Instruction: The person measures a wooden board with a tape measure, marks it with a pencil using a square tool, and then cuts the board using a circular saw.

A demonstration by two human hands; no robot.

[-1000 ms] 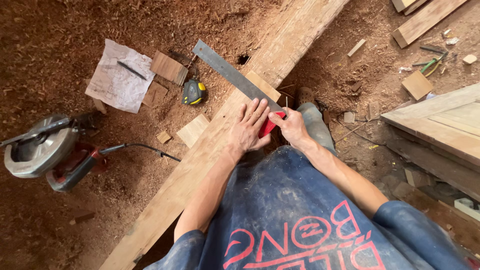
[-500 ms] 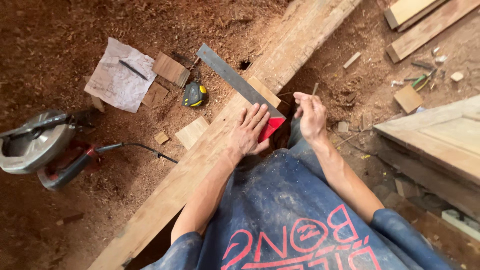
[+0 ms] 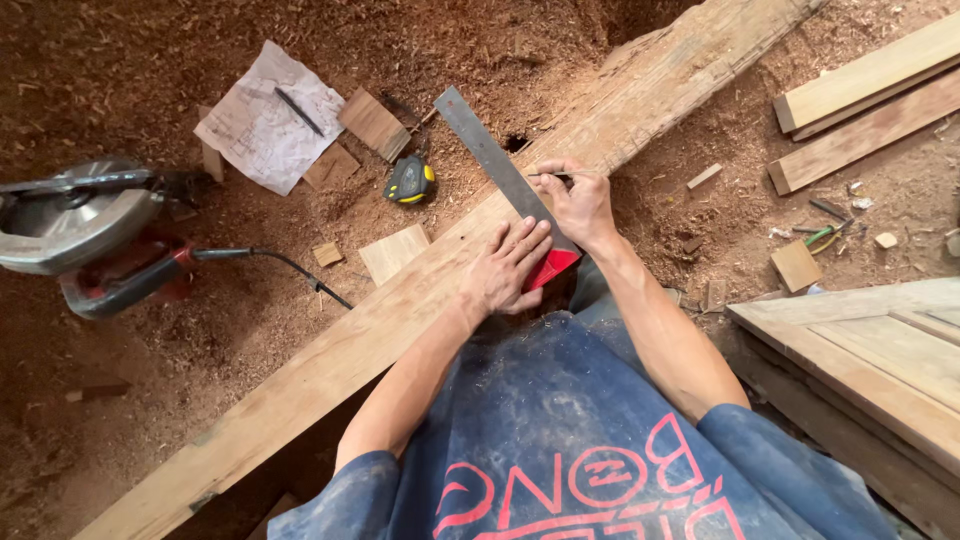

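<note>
Shifted up from beside the red handle since a moment ago: right hand (image 3: pixel 580 205), now at the steel blade. Left to right: circular saw (image 3: pixel 75 215) on sawdust, paper sheet (image 3: pixel 265 115), tape measure (image 3: pixel 411 181); left hand (image 3: pixel 508 265) pressed flat, fingers spread, on try square (image 3: pixel 495 160) laid across long plank (image 3: pixel 400 310); right fingers pinching apparently a pencil (image 3: pixel 548 175) against the blade's edge.

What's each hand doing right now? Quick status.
Left hand: open, flat on the try square, on the plank.
Right hand: closed on a pencil at the blade edge.
</note>
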